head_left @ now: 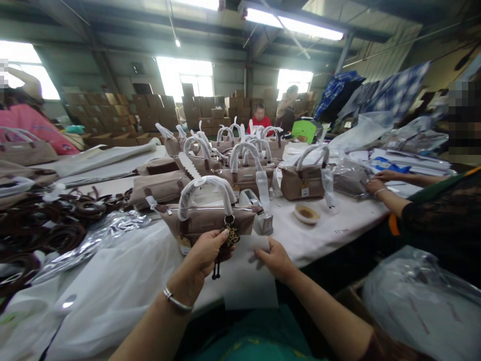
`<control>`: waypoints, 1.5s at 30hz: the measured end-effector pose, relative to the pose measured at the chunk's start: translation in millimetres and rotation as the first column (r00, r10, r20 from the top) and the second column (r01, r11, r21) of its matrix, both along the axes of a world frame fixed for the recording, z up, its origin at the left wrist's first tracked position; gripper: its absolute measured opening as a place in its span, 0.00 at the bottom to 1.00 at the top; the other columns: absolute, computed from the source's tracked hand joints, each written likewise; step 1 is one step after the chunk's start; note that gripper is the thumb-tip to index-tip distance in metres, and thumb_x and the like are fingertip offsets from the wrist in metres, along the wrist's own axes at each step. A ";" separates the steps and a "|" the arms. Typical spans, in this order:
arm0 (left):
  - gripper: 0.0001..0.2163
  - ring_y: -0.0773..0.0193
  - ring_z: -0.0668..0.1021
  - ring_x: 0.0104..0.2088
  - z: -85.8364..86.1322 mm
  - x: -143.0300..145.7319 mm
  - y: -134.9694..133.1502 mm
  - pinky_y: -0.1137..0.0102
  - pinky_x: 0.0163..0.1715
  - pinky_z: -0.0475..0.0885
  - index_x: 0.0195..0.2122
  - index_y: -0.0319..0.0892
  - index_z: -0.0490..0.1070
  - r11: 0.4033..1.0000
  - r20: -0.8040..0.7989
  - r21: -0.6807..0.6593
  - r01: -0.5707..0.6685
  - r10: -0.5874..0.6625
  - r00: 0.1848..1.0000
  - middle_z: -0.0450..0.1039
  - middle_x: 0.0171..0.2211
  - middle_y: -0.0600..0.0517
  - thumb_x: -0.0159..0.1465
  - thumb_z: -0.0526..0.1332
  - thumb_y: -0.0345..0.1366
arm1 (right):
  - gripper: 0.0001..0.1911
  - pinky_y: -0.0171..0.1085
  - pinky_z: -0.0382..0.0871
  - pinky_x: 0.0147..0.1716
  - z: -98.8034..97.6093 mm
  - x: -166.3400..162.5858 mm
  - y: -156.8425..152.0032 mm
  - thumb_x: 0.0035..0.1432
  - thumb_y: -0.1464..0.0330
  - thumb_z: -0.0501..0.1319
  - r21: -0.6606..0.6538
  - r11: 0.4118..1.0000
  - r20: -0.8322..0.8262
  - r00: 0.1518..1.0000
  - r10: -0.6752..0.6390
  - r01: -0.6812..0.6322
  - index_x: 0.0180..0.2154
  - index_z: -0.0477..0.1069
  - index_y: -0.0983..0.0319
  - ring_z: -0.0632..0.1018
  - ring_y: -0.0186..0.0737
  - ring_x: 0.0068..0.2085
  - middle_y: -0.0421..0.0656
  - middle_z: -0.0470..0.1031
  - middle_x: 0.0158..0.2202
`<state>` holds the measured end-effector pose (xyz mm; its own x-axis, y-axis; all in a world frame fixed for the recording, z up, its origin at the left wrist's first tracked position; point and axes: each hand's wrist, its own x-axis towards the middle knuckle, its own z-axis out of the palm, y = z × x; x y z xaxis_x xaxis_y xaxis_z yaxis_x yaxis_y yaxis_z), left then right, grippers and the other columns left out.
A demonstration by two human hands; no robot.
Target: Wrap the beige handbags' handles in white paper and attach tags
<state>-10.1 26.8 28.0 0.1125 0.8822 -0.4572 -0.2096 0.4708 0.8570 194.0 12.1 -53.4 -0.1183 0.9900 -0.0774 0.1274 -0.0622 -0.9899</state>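
Observation:
Directly in front of me stands a taupe handbag [205, 216], its handles wrapped in white tissue. My left hand [210, 253] pinches a leopard-print charm [232, 236] that hangs from a ring at the handle's base; dark cords dangle below it. My right hand [276, 258] grips the upper right edge of a thin white sheet [251, 286], which hangs over the table's front edge beside the charm. A paper tag [184, 245] shows at the bag's lower left. Behind the bag's right end sits a grey tape dispenser-like device [264, 223].
Several wrapped-handle handbags [246, 176] crowd the table behind. A tape roll [306, 213] lies to the right. Coiled brown straps [56, 228] and white sheeting [120, 281] cover the left. At right, a co-worker's hands [376, 186] touch a plastic-covered bag [351, 178].

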 end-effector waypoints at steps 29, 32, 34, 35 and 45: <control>0.07 0.53 0.75 0.39 -27.7 1.1 -29.3 0.63 0.46 0.66 0.37 0.43 0.75 0.735 -0.493 0.678 -0.001 0.456 0.741 0.76 0.36 0.45 0.62 0.60 0.37 | 0.20 0.41 0.71 0.39 44.6 -75.3 17.2 0.45 0.55 0.71 -0.066 0.998 -0.466 0.884 -0.025 -0.006 0.35 0.77 0.65 0.77 0.44 0.36 0.45 0.79 0.32; 0.08 0.55 0.77 0.38 -33.7 1.9 -30.4 0.65 0.43 0.68 0.41 0.43 0.74 0.761 -0.348 0.638 -0.118 0.421 0.838 0.77 0.36 0.46 0.60 0.63 0.36 | 0.20 0.41 0.70 0.38 44.6 -74.3 18.3 0.46 0.55 0.70 -0.053 0.999 -0.428 0.904 -0.014 -0.010 0.34 0.77 0.65 0.76 0.43 0.35 0.44 0.79 0.31; 0.10 0.57 0.77 0.35 -36.9 2.0 -31.4 0.67 0.39 0.69 0.42 0.43 0.73 0.782 -0.284 0.600 -0.168 0.405 0.869 0.77 0.35 0.47 0.59 0.64 0.36 | 0.19 0.41 0.69 0.38 45.9 -74.1 18.0 0.47 0.55 0.70 -0.049 0.999 -0.414 0.910 0.001 -0.023 0.33 0.77 0.65 0.76 0.42 0.34 0.44 0.78 0.30; 0.09 0.58 0.77 0.34 -37.9 1.6 -32.1 0.67 0.37 0.70 0.42 0.43 0.72 0.791 -0.287 0.591 -0.162 0.394 0.873 0.77 0.34 0.47 0.60 0.63 0.36 | 0.19 0.41 0.69 0.39 46.8 -74.4 17.5 0.48 0.56 0.69 -0.048 0.999 -0.409 0.912 0.004 -0.026 0.33 0.77 0.65 0.76 0.42 0.34 0.44 0.78 0.30; 0.13 0.51 0.73 0.46 -26.9 -13.3 -38.3 0.59 0.52 0.67 0.42 0.41 0.73 0.637 -0.564 0.766 0.088 0.600 0.567 0.70 0.41 0.43 0.58 0.65 0.41 | 0.17 0.44 0.71 0.43 50.7 -81.6 15.7 0.40 0.61 0.75 -0.070 0.997 -0.420 0.905 -0.062 0.036 0.32 0.80 0.63 0.78 0.44 0.36 0.43 0.80 0.31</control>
<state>-23.4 -11.5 1.1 -0.2329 0.8508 0.4711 0.6245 -0.2405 0.7431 112.3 27.8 -2.7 -0.1039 0.9906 -0.0893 -0.3054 -0.1172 -0.9450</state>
